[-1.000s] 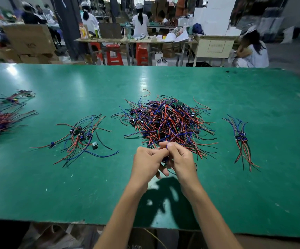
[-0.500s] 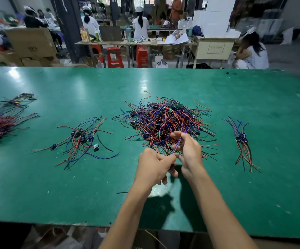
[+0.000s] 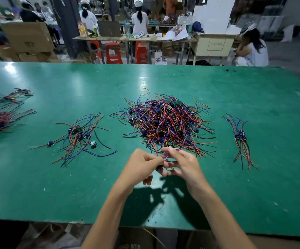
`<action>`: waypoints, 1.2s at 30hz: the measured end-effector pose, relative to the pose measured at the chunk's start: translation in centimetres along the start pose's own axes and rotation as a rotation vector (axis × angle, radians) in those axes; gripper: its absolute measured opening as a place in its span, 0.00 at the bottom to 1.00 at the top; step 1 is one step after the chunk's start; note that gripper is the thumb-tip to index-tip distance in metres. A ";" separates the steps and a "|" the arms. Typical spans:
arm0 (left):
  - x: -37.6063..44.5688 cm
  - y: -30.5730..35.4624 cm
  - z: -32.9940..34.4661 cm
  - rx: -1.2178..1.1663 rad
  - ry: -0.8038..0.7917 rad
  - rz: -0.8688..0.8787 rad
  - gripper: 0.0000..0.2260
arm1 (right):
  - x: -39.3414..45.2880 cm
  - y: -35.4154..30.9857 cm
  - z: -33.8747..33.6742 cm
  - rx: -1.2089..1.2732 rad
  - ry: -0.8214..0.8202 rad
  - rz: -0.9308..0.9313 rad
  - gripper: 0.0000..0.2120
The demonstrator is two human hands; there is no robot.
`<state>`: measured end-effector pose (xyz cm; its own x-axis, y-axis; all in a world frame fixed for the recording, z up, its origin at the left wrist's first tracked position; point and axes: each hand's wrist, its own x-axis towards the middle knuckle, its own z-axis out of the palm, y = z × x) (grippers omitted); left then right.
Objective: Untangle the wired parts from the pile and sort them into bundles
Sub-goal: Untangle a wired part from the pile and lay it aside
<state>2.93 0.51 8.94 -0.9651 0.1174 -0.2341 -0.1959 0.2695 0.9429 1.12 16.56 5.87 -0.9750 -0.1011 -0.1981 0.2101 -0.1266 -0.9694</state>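
Note:
A tangled pile of red, blue and black wired parts [image 3: 165, 121] lies in the middle of the green table [image 3: 37, 186]. Just in front of it my left hand [image 3: 140, 168] pinches a small dark wired part [image 3: 159, 167] at its body. My right hand [image 3: 183, 162] grips the same part's blue and red wires [image 3: 177, 149], which run up toward the pile's near edge. A loose bundle [image 3: 79, 135] lies to the left of the pile. A neater, smaller bundle [image 3: 241, 139] lies to the right.
More wire bundles [image 3: 0, 121] lie at the table's far left edge. The table's near edge runs below my forearms, with cardboard boxes [image 3: 136, 239] under it. Behind the table are workbenches, red stools [image 3: 113, 53] and several seated people.
My hands drew back from the pile toward me, pulling one wired part out. The right hand dropped from the pile's edge and now holds the part's wires beside the left hand.

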 end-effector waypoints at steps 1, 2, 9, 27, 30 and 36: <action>0.2 0.0 -0.3 0.012 -0.038 0.016 0.11 | -0.1 0.2 0.1 -0.008 0.026 -0.034 0.12; 0.3 -0.1 -0.6 0.022 -0.080 0.028 0.12 | 0.0 0.2 0.0 -0.008 0.059 -0.063 0.12; 1.1 -2.2 -2.5 0.080 -0.086 0.061 0.16 | 0.8 -0.2 -1.5 0.082 0.232 -0.107 0.10; 0.5 -4.6 -1.5 0.374 0.600 0.681 0.04 | -0.4 -0.5 -2.5 0.589 -0.002 -0.024 0.20; 1.1 -6.3 -1.2 0.420 0.645 0.705 0.04 | -0.1 0.6 -2.3 0.542 0.041 -0.075 0.17; 1.9 -8.8 -0.5 0.372 0.604 0.556 0.07 | 0.2 3.2 -1.7 0.372 0.198 -0.190 0.15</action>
<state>2.73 -2.11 0.26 -0.8510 -0.1712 0.4964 0.2938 0.6282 0.7205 1.50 17.84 2.54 -0.9863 0.1442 -0.0806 0.0027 -0.4735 -0.8808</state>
